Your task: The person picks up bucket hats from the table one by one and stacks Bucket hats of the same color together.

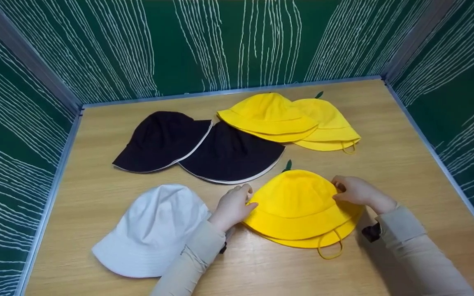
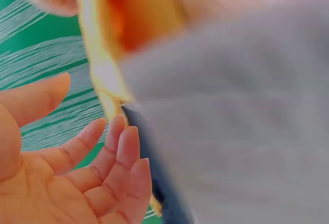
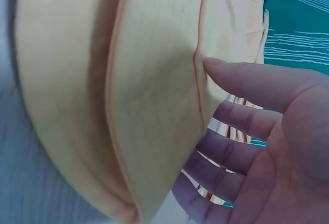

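Observation:
A yellow bucket hat (image 1: 294,197) with a green leaf-like tab (image 1: 289,165) and a thin elastic cord (image 1: 331,246) lies at the front right of the table, its brim doubled in the head view. At its left side is my left hand (image 1: 233,205), thumb right at the brim; the left wrist view shows this hand's fingers (image 2: 118,167) spread and gently bent. My right hand (image 1: 354,190) is on the hat's right side. In the right wrist view its thumb (image 3: 247,80) touches near the crown seam, and the other fingertips are partly hidden behind the brim.
A white bucket hat (image 1: 154,234) lies left of my left forearm. Behind are two overlapping black hats with white edging (image 1: 159,139) and two overlapping yellow hats (image 1: 270,113). Green panels with white lines (image 1: 261,41) wall the wooden table (image 1: 93,135) at back and sides.

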Action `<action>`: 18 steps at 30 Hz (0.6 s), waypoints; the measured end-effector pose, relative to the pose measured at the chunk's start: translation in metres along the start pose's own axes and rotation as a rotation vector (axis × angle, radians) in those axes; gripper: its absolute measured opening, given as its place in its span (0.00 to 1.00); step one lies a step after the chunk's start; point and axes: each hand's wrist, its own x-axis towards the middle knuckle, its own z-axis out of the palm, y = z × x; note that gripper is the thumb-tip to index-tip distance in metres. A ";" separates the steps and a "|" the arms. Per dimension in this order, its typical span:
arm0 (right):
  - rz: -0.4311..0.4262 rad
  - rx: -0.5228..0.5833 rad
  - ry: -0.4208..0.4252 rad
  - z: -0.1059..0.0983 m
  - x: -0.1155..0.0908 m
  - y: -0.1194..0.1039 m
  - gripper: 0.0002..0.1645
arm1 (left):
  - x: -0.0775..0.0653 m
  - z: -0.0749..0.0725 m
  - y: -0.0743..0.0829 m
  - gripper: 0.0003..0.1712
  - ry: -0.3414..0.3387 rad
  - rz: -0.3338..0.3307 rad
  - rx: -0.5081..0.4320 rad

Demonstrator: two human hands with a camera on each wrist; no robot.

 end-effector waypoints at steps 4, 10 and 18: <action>-0.040 0.025 0.056 -0.001 -0.003 -0.002 0.22 | -0.010 -0.004 -0.001 0.14 0.034 0.036 -0.023; -0.081 0.072 0.153 -0.001 -0.007 -0.005 0.23 | -0.026 -0.002 -0.009 0.13 0.025 -0.005 -0.082; -0.088 0.181 0.219 0.006 -0.009 -0.013 0.17 | -0.032 0.006 -0.019 0.11 0.011 -0.071 -0.142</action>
